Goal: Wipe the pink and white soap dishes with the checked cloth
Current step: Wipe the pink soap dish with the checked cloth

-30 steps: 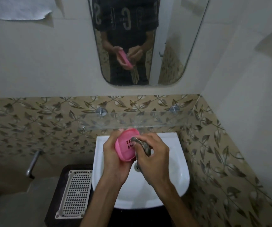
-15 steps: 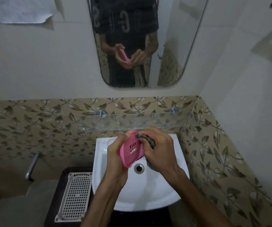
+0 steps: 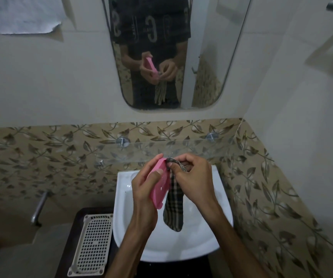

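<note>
Landmark is the white basin [image 3: 173,251]. Nearest, left of its front rim: the white soap dish [image 3: 91,244], a perforated tray lying flat on a dark stand [image 3: 69,237], nothing touching it, so I'd call it not wiped yet. Above the middle of the bowl: the left hand [image 3: 144,197] grips the pink soap dish [image 3: 160,184] on edge, thumb across the face turned to the camera, fingertips hooked over the far end. Just right of it, the right hand [image 3: 193,180] pinches the checked cloth [image 3: 174,205] at the dish's upper rim; the rest of the cloth hangs loose down into the bowl. Judgement: mid-wipe on the pink dish, working the rim or slots at the top; can't tell how much of it is already clean. Left to do: finish pink, put it down, then the white one. Room: open air over the bowl and toward the person, both forearms come in from the near side unobstructed. Tight spot is behind the basin: a glass shelf [image 3: 181,147] sits just past the knuckles, its front edge hard to see, so lifting or pushing away risks a knock. Right of the basin the leaf-pattern tile wall [image 3: 271,197] closes in; left has the tray and a metal tap lever [image 3: 39,207] further out. Mirror [image 3: 171,53] on the wall above the shelf, clear of the work.
</note>
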